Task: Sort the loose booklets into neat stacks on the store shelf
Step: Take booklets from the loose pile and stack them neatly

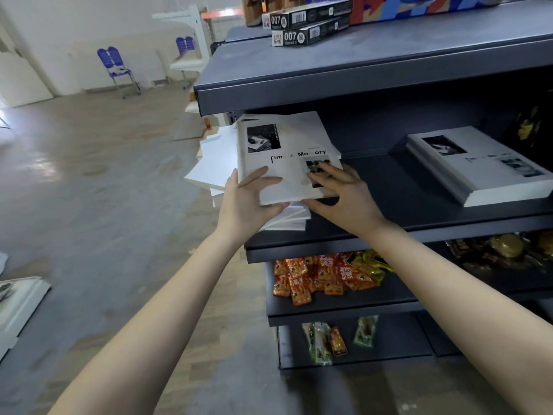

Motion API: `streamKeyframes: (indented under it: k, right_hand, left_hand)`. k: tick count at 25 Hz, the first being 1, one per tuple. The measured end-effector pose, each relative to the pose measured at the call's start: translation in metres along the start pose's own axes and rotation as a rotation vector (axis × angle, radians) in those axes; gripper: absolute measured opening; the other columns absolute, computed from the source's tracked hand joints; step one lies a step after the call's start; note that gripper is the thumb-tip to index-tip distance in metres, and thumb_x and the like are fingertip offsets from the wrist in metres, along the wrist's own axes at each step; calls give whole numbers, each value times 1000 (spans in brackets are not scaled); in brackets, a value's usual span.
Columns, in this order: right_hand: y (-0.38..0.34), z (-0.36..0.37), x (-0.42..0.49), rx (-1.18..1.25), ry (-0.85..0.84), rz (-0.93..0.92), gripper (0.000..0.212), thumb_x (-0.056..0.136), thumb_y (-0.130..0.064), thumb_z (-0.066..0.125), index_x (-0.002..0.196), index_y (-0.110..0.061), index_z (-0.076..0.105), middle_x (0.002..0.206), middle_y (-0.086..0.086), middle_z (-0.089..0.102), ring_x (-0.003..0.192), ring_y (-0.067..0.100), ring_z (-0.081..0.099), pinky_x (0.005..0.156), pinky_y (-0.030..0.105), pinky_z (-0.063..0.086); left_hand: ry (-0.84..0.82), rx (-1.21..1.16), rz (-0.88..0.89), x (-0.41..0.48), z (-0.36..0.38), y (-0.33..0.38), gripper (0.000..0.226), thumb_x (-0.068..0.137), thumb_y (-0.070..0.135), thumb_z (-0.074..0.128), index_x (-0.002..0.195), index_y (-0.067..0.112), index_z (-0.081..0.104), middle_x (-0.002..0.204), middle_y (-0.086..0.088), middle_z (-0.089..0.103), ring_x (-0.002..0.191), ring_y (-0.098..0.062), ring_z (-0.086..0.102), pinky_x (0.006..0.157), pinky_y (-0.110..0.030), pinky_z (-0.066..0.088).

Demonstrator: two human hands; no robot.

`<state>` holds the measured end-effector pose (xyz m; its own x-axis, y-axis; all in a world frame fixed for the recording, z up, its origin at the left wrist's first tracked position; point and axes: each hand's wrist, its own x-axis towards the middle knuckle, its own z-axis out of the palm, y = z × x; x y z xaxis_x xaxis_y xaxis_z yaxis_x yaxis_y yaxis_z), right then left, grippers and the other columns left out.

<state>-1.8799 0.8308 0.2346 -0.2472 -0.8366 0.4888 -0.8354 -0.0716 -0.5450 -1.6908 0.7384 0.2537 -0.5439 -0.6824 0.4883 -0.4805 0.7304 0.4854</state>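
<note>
Centrally, both hands grasp the white, photo-printed top booklet [284, 145] of a loose, fanned pile of white booklets [215, 166] at the left end of the dark grey metal shelf [389, 187]. The left hand [248, 199] pinches the near left corner, one finger on the cover and the thumb at the near edge. The right hand [341, 196] spreads its fingers over the cover with the thumb tucked against the near edge. Well apart to the right lies a squared stack of matching white booklets [478, 175]. The step in hand appears to be freeing this booklet for stacking. It is best lifted level with a grip at both sides, since the lower booklets overhang the shelf's end and front and could slide off. Its edges should be aligned with the squared stack before release. Orange snack packets [311, 277] lie on the shelf below.
</note>
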Motion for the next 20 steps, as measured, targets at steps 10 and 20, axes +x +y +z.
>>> streamKeyframes:
  k: [10,20]
  right_hand:
    - [58,-26,3,-9,150,-146,50,71,-39,73,109,-7,69,128,10,59,122,42,47,105,48,37]
    - [168,-121,-20,-125,259,-181,40,77,-42,66,98,-8,74,117,12,65,116,36,55,103,44,40]
  left_hand:
    - [-29,-65,35,23,30,41,40,70,36,79,108,29,67,119,15,57,115,1,50,116,-49,14]
    - [-154,-154,163,74,121,140,39,69,20,81,107,17,69,111,17,58,106,12,43,107,-20,27]
